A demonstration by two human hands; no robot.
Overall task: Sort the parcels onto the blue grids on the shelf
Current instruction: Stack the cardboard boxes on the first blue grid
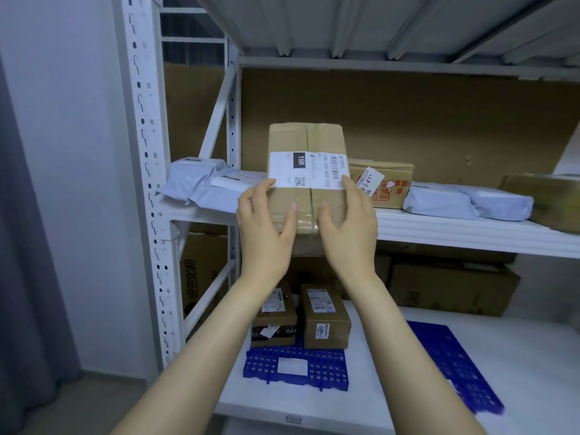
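A tan cardboard parcel (306, 142) with a white shipping label marked 15H is held in front of the middle shelf. My left hand (263, 221) grips its left side and my right hand (348, 221) grips its right side, thumbs on the near face. On the lower shelf lies a blue grid (323, 368) carrying two small brown boxes (324, 318), with a white tag on its near part. A second blue grid (455, 365) lies to the right with nothing on it.
The middle shelf (455, 227) holds grey poly mailers (201, 180) at the left, a printed carton (389, 183) behind the held parcel, and more mailers (464, 202) at the right. Large cartons (452, 287) stand at the back of the lower shelf. A white perforated upright (147, 183) stands at the left.
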